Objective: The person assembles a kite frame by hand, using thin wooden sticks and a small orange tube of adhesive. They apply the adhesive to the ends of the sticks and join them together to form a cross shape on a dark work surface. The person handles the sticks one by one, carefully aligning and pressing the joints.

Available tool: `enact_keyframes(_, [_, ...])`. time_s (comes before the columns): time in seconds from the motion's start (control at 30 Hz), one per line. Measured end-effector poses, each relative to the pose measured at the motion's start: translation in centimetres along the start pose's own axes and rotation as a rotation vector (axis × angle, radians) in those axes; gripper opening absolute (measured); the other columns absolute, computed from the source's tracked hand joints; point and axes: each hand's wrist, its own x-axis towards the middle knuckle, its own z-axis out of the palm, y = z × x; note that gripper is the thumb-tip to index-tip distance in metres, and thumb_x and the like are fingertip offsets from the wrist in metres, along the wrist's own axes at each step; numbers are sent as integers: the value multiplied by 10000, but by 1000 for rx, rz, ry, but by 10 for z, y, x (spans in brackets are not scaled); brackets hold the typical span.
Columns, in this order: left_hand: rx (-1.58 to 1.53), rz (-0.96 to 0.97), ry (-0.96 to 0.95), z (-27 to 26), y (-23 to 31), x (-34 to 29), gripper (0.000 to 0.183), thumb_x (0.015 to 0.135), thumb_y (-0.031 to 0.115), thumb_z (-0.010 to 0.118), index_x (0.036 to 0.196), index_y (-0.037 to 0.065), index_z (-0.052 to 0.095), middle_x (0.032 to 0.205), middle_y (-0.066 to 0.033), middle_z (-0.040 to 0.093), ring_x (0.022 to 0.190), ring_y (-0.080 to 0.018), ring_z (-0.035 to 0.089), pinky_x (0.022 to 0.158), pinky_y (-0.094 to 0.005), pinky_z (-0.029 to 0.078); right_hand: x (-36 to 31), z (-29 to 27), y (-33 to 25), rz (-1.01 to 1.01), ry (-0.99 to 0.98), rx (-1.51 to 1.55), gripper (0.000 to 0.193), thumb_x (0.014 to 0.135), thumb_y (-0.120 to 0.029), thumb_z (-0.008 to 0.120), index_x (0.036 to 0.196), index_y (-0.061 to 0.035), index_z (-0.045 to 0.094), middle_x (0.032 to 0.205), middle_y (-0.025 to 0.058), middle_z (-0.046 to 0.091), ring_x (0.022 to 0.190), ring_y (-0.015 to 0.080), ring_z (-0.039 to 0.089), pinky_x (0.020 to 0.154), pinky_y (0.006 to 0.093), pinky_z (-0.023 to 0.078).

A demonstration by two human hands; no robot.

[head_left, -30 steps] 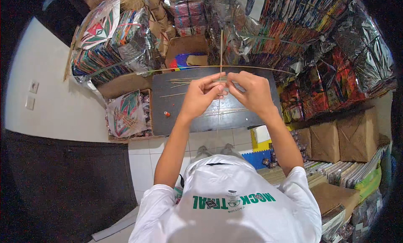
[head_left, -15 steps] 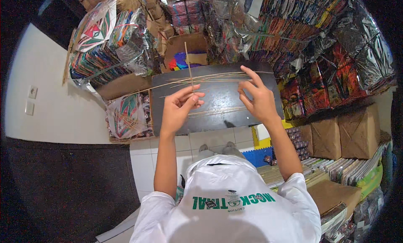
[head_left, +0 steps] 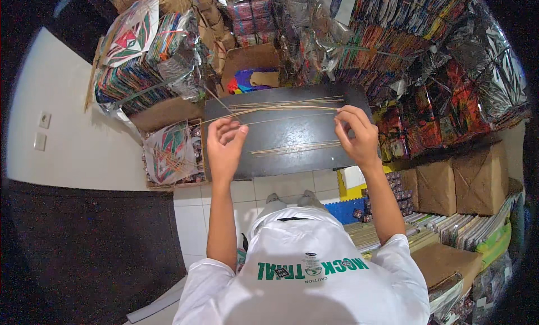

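A dark low table stands before me with several thin, straw-coloured sticks lying across its far part. A second small row of sticks lies nearer its front edge. Over the table's left side, my left hand is closed with curled fingers, and one thin stick slants up and left from them. On the right, my right hand pinches with thumb and fingertips at the right end of a long thin stick above the table. Its exact grip is partly hidden.
A box with a printed sheet and loose sticks sits left of the table. Behind are an open cardboard box and tall plastic-wrapped stacks. Brown paper packages stand on the right.
My left hand has shifted left and the stick in it has tipped from upright to a leftward slant. My right hand has come down from spread fingers to a pinch at a stick's end.
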Motion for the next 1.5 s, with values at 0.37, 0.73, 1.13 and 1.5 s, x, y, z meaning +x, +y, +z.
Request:
enact_keyframes(0.37, [557, 723, -45, 36, 51, -22, 238, 843, 105, 798, 1046, 35, 696, 957, -60, 700, 854, -215, 660, 839, -337, 520, 3, 6, -30, -113, -108, 26, 229, 759, -25, 776, 954, -86, 672, 1039, 55, 708, 646, 219, 686, 573, 312, 561])
enact_keyframes(0.73, [564, 587, -423, 59, 57, -24, 206, 850, 91, 766, 1055, 92, 780, 906, -104, 753, 762, -241, 716, 682, -330, 552, 0, 4, -52, -88, -188, 115, 204, 777, -60, 776, 958, -92, 687, 1159, 59, 719, 675, 199, 711, 568, 318, 563])
enact_keyframes(1.13, [614, 603, -443, 47, 57, -22, 206, 826, 59, 753, 1025, 98, 789, 928, -90, 765, 746, -205, 723, 619, -304, 544, 7, -8, -50, -34, -158, 113, 136, 814, -62, 769, 921, -87, 689, 1123, 66, 729, 622, 149, 700, 558, 292, 555])
enact_keyframes(1.5, [603, 663, -490, 43, 55, -19, 195, 810, 69, 739, 1000, 78, 780, 930, -105, 760, 806, -262, 732, 723, -351, 576, 14, -6, -48, -141, -171, 71, 164, 813, -79, 774, 945, -92, 677, 1071, 45, 721, 659, 194, 702, 566, 323, 554])
